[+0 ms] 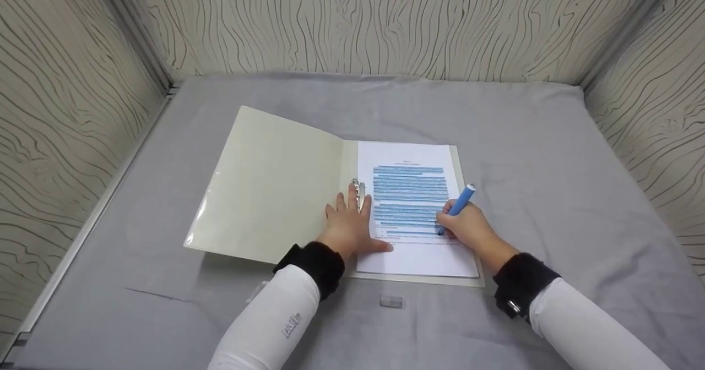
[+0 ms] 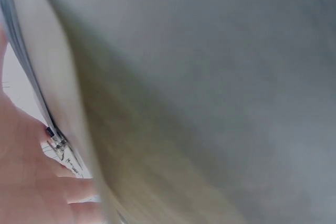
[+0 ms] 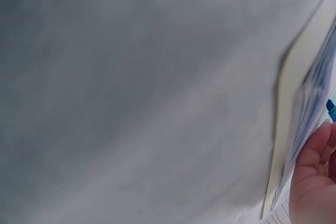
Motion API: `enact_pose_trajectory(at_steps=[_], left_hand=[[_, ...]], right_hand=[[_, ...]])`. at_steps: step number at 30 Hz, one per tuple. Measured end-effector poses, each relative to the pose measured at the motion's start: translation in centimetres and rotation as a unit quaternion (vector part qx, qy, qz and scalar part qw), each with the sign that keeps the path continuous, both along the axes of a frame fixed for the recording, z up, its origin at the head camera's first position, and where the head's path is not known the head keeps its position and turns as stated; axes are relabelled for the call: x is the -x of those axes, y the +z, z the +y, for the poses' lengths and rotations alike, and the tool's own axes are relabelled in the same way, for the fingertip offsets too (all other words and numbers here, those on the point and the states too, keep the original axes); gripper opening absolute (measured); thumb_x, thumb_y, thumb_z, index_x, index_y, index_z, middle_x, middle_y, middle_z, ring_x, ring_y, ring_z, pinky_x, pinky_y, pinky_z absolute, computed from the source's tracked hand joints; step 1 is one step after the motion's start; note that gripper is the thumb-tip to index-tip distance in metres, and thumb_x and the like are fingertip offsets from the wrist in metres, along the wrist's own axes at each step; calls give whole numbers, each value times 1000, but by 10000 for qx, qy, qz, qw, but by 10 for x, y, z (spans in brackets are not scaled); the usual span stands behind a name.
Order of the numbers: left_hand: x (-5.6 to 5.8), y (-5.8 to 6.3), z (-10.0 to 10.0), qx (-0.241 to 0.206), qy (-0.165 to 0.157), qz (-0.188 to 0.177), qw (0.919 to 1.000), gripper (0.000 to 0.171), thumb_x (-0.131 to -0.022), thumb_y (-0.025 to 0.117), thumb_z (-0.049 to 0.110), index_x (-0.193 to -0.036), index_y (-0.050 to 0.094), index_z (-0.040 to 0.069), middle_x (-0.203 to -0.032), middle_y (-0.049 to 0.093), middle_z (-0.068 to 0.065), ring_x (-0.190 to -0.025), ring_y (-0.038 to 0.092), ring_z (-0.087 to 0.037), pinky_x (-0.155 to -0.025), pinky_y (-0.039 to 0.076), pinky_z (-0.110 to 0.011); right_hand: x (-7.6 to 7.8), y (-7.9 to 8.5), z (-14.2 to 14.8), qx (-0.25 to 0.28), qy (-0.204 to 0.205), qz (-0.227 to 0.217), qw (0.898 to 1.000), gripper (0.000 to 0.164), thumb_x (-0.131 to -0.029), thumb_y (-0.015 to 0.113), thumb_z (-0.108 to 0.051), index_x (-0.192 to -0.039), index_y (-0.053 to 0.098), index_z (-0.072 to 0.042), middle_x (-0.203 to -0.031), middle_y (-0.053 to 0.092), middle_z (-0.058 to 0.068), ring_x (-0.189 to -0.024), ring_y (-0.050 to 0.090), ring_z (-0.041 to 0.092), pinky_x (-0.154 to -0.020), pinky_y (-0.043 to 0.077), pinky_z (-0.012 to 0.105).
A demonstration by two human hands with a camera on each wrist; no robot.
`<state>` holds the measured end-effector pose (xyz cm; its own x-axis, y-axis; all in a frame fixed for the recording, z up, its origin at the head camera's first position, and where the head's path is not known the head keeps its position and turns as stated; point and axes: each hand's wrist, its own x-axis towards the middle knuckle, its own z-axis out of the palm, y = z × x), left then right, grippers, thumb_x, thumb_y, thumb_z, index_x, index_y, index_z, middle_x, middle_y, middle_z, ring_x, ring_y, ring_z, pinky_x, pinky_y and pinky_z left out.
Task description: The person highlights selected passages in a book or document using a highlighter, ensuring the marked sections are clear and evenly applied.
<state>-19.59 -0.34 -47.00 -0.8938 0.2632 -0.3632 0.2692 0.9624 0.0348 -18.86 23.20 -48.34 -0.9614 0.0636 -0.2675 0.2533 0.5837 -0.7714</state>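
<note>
A pale cream ring binder (image 1: pixel 275 188) lies open, its left cover tilted up off the cloth. On its right side sits a stack of printed paper (image 1: pixel 416 260), most text lines of the top sheet marked over in blue. My right hand (image 1: pixel 468 224) grips a blue highlighter (image 1: pixel 462 199), its tip down at the lower lines. My left hand (image 1: pixel 350 227) rests with spread fingers over the metal ring clip (image 1: pixel 359 188), thumb on the sheet's left margin. In the right wrist view the highlighter's tip (image 3: pixel 331 106) shows beside the fingers and the stack's edge.
A small grey block (image 1: pixel 391 302) lies on the grey cloth (image 1: pixel 529 155) in front of the binder. Wood-grain patterned panels (image 1: pixel 352 26) stand behind and on both sides, with metal rails at the corners.
</note>
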Motion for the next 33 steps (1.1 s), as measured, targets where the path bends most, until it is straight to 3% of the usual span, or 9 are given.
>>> enact_pose_trajectory(at_steps=[27, 33], left_hand=[[0, -4, 1, -1, -53, 177, 9998, 111, -66, 52, 81, -151, 16, 18, -155, 5, -17, -137, 15, -41, -104, 23, -57], [0, -4, 0, -56, -10, 237, 9997, 112, -66, 53, 81, -151, 17, 18, -155, 5, -17, -137, 15, -41, -104, 23, -57]], right_hand=[[2, -2, 2, -17, -38, 26, 10000, 14, -85, 57, -15, -78, 51, -5, -63, 51, 2, -57, 51, 13, -53, 40, 23], [3, -2, 4, 201, 27, -59, 9998, 16, -87, 58, -16, -79, 51, -4, -65, 51, 3, -59, 52, 13, -55, 41, 24]])
